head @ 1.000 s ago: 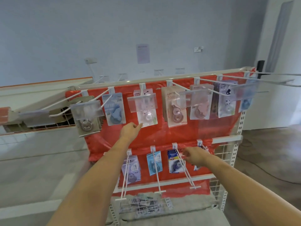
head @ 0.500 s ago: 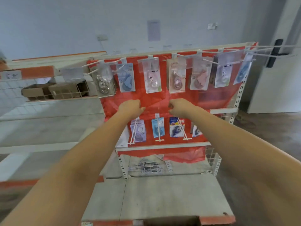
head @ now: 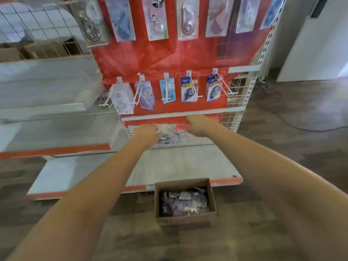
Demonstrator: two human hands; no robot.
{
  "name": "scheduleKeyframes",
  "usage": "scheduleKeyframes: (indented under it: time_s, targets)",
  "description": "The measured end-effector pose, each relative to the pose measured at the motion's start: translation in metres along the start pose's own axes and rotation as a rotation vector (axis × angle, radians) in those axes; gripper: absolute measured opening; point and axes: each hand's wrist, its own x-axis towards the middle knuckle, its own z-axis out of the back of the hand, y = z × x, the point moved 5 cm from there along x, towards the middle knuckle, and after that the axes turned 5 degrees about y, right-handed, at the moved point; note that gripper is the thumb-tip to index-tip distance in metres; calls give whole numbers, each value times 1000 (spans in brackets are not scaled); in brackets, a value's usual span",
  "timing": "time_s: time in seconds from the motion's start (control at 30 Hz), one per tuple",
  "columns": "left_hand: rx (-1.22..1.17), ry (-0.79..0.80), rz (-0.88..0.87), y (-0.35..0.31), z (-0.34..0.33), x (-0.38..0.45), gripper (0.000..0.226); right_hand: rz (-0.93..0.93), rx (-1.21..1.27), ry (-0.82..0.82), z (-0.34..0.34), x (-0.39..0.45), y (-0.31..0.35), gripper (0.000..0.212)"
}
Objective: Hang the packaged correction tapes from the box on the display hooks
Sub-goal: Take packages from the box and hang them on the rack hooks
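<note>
Arms are stretching out from the bottom corners, both hands hanging in front of the low part of the display rack with nothing in them. Left hand (head: 147, 133) is showing its back to the camera, fingers drooping loosely curled and holding nothing; right hand (head: 198, 126) is doing much the same, knuckles bent over, nothing visible in its grasp, though the fingertips are turning away from view and blurring. Cardboard box (head: 185, 201) is sitting on the wooden floor (head: 282, 140), just in front of the orange-edged base shelf (head: 180, 166), open at the top and lying well below both hands. Packaged correction tapes (head: 185, 203) are lying in a jumble inside it, too blurred to count or tell apart. Lower row of display hooks (head: 192, 87) is carrying a pack or more on each peg, with the red backing sheet (head: 150, 57) behind them. Upper row of hanging packs (head: 156, 17) is being cut off by the top edge, so their hooks are out of sight. Wire basket (head: 169, 138) behind the hands is holding some more packs, mostly hidden by the left hand and hard to make out. Neighbouring shelves (head: 47, 76) on the left are smearing with motion blur.
</note>
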Motion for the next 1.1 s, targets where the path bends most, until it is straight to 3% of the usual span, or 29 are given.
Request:
scheduleKeyframes:
  time_s: [0.33,0.57,0.8,1.1]
  targets:
    - [57,300,-88,11,-224,31,42,-146,108,309,-237,43,-66,39]
    - [155,392,-129,32,-420,81,39,-236,85,462,-435,98,-123,29]
    - [81,496,-160,46,-589,134,31,-168,46,628,-604,156,-152,39]
    - [280,535,-279,62,-699,170,33,-79,-5,682,-752,227,-153,39]
